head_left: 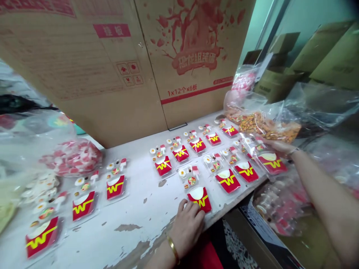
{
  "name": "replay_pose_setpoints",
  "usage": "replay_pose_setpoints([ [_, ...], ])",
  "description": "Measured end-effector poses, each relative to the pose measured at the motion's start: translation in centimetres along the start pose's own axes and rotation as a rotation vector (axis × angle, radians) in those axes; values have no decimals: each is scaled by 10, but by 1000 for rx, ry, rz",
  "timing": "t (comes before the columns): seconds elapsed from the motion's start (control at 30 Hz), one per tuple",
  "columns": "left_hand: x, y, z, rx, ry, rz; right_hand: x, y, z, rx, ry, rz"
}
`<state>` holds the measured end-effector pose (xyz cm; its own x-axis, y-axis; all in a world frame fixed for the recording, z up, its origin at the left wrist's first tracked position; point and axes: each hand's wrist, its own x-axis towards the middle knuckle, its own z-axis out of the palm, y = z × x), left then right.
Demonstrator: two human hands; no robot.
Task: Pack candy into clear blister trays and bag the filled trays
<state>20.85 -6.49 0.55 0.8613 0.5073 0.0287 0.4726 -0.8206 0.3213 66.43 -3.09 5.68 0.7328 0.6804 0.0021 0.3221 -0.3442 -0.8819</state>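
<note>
My left hand (186, 222), with a gold bangle at the wrist, is at the table's front edge. Its curled fingers touch the lower left corner of a clear blister tray (198, 197) holding a red fries box with a yellow W; the thumb is hidden. Out to the right, my right hand (280, 147) grips another such tray (270, 163) by its far side, raised above the table edge; most of its fingers are hidden behind it. Small toy pieces, including a fried egg and a burger, sit in the trays. Several similar trays (163, 165) lie in rows.
A tall cardboard carton (117, 112) stands along the back of the worn white table (134, 209). Bags of red-and-white pieces (75, 157) and orange pieces (260, 125) flank it. More trays (83, 206) lie at left. Below right, an open box (260, 228) holds packed trays.
</note>
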Motion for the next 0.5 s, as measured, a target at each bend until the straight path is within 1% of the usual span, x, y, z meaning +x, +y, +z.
replay_pose_setpoints([
  [0.07,3,1,2,20,-5,-11,2,13,2,54,-200,176],
  [0.1,1,1,3,22,-8,-16,2,18,3,90,-277,249],
  [0.2,-17,-1,0,15,-21,-45,-5,27,11,193,-404,422],
  [0.27,-40,-4,-6,3,-36,-78,-18,28,21,257,-483,527],
  [0.33,-70,-10,-16,-6,-56,-123,-37,25,35,313,-581,614],
  [0.4,-102,-18,-28,-3,-77,-176,-57,20,51,357,-673,658],
  [0.5,-146,-31,-45,15,-86,-242,-76,16,73,381,-716,694],
])
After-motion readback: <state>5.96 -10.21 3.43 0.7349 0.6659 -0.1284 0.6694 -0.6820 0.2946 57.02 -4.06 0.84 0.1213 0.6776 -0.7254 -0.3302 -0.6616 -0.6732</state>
